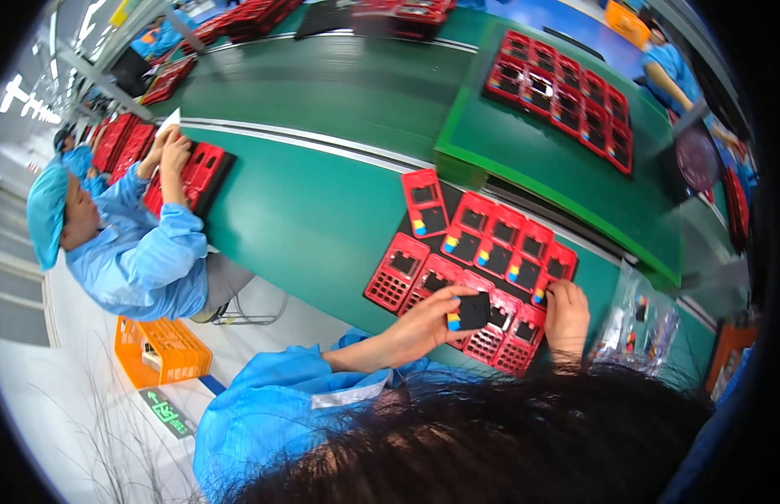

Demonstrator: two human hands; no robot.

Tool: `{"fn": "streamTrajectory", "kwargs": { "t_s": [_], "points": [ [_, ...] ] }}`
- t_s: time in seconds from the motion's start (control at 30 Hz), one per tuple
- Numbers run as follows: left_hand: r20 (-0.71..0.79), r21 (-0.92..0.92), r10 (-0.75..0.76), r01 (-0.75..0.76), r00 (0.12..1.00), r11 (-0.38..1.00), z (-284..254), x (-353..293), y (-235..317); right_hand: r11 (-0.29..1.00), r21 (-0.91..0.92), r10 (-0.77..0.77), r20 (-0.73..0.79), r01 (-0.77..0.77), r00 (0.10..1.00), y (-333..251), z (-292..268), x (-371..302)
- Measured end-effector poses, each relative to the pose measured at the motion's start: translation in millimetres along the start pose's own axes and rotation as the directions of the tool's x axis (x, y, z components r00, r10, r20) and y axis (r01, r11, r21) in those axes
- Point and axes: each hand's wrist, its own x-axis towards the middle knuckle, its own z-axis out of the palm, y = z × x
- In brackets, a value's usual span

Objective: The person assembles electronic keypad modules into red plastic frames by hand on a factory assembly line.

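Note:
My left hand (423,330) pinches a small black rectangular part (474,311) with yellow and blue strips at one edge, held above the near row of red casings. My right hand (568,317) is closed, its fingertips down at the rightmost red casing (559,262) of the far row; whatever they pinch is hidden. Red casings with dark square windows lie in two rows. Those in the far row carry blue, yellow and red tabs, while near ones such as this casing (397,270) show a grid of key holes. One casing (424,203) lies askew at the far left.
A clear plastic bag (638,326) of small coloured parts lies right of my right hand. Beyond stands a raised green platform (566,181) bearing a tray of red casings (562,99). At left a co-worker (138,244) handles red casings; an orange crate (163,353) sits on the floor.

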Motion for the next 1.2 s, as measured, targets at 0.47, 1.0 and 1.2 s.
{"fn": "streamTrajectory", "kwargs": {
  "t_s": [0.47, 1.0, 1.2],
  "points": [
    [0.005, -0.068, -0.03, 0.03, 1.0, 0.997, 5, 5, -1, 0.992, 0.1, -0.07, -0.055, 0.075, 0.996, 2, 14, 4],
    [-0.028, 0.094, 0.015, -0.013, 0.999, 0.996, 6, 10, -3, 0.884, 0.384, -0.237, -0.125, 0.268, 0.963, -92, -46, 15],
    [0.049, 0.086, 0.042, -0.046, 0.998, 0.995, 8, 14, -11, 0.932, 0.272, -0.233, -0.058, 0.24, 0.971, -105, -18, -5]
  ]
}}
